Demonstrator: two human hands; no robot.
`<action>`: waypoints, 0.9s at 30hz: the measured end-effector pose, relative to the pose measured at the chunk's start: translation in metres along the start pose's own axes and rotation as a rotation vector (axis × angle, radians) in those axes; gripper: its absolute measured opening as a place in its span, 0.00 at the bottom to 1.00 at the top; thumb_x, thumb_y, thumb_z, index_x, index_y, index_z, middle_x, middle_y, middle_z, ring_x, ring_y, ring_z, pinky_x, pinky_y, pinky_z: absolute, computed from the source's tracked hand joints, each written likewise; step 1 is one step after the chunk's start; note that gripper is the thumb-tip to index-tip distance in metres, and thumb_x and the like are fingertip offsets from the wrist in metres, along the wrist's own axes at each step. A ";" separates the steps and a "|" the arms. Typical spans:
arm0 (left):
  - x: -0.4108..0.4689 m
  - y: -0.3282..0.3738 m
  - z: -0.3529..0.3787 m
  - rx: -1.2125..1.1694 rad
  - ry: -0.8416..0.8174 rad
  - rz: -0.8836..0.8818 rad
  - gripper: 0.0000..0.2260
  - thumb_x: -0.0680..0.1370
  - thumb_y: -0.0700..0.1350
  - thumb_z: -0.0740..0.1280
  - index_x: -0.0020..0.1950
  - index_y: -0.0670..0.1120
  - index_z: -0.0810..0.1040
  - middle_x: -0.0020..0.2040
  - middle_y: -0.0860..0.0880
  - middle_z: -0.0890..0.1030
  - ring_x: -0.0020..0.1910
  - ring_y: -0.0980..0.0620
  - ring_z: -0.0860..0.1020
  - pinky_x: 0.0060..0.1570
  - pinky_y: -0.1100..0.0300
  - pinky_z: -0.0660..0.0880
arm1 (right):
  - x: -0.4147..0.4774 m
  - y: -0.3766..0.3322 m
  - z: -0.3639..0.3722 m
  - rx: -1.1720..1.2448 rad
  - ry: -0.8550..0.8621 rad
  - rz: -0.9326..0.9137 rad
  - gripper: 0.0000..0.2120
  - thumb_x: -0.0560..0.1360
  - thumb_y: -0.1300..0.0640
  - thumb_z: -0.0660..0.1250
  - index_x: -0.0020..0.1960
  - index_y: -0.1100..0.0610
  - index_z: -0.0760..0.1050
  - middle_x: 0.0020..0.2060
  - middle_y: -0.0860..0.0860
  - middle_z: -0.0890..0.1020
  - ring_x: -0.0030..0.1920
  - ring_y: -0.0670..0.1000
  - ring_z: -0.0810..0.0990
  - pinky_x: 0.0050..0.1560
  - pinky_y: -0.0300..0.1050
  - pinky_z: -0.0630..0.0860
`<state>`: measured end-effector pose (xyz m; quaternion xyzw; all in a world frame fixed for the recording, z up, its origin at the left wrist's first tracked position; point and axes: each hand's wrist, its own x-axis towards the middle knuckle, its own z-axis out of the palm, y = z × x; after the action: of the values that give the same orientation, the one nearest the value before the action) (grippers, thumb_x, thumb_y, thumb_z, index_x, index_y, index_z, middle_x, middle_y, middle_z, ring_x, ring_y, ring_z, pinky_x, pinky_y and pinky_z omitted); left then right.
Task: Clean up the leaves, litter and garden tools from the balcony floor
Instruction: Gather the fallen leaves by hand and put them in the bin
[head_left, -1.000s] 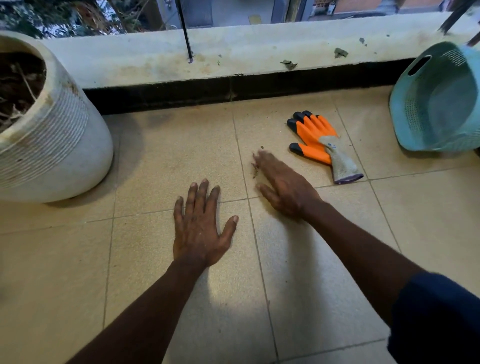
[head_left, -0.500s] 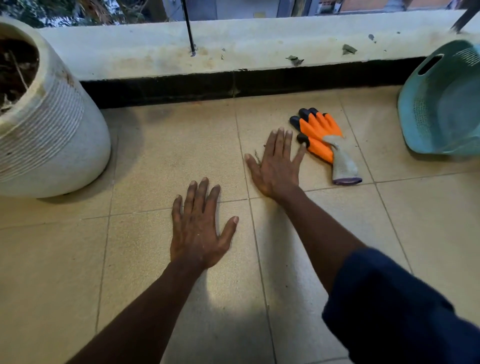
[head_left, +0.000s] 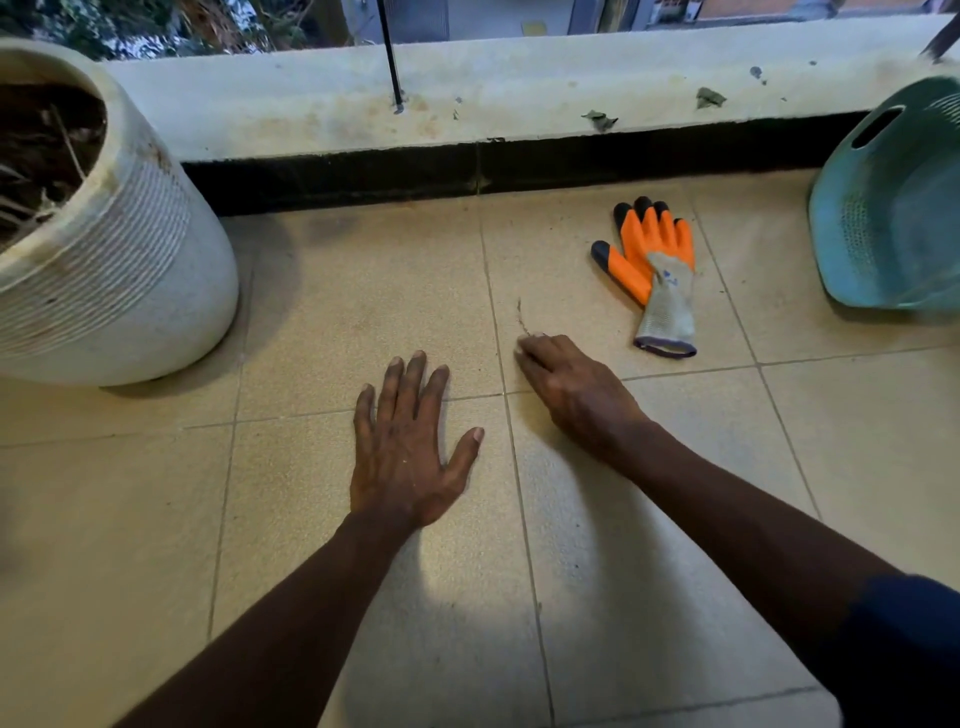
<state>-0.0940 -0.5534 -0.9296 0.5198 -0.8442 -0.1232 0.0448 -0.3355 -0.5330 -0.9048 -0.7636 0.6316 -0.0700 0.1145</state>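
My left hand (head_left: 405, 447) lies flat on the beige tile floor (head_left: 363, 291) with its fingers spread. Just to its right, my right hand (head_left: 571, 389) has its fingers curled down to the floor, the tips pinching the near end of a thin dry twig (head_left: 521, 316). An orange and grey garden glove (head_left: 654, 260) lies on the tiles beyond my right hand, apart from it. Two small dry leaves (head_left: 600, 120) sit on the concrete ledge (head_left: 311, 104).
A large white ribbed plant pot (head_left: 119, 270) with soil stands at the left. A teal plastic basket (head_left: 883, 208) lies tipped on its side at the right edge. A thin black railing bar (head_left: 389, 52) rises from the ledge.
My right hand has drawn back from beside the glove and curled its fingers at the twig. My left hand has stayed flat in place.
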 end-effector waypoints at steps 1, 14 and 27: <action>0.000 0.000 -0.001 -0.001 -0.005 0.000 0.37 0.80 0.70 0.50 0.85 0.53 0.50 0.86 0.51 0.44 0.84 0.50 0.39 0.81 0.41 0.44 | 0.002 0.001 -0.001 -0.009 0.032 -0.002 0.25 0.85 0.52 0.46 0.77 0.61 0.65 0.71 0.58 0.71 0.66 0.55 0.73 0.64 0.55 0.77; -0.001 -0.003 0.003 -0.016 0.029 0.014 0.37 0.80 0.70 0.52 0.85 0.52 0.53 0.86 0.51 0.47 0.84 0.51 0.41 0.81 0.40 0.46 | 0.021 0.028 -0.001 -0.293 0.095 -0.124 0.07 0.78 0.63 0.69 0.56 0.61 0.80 0.50 0.56 0.80 0.49 0.55 0.77 0.35 0.48 0.78; 0.029 0.020 -0.004 -0.035 0.029 0.055 0.37 0.81 0.70 0.44 0.84 0.50 0.53 0.85 0.48 0.52 0.84 0.48 0.48 0.80 0.39 0.41 | 0.001 -0.004 -0.035 2.183 0.890 0.936 0.07 0.74 0.76 0.68 0.48 0.68 0.82 0.43 0.59 0.86 0.44 0.53 0.87 0.46 0.42 0.84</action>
<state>-0.1242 -0.5716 -0.9219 0.4973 -0.8550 -0.1293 0.0696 -0.3407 -0.5359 -0.8706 0.1122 0.4380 -0.7553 0.4744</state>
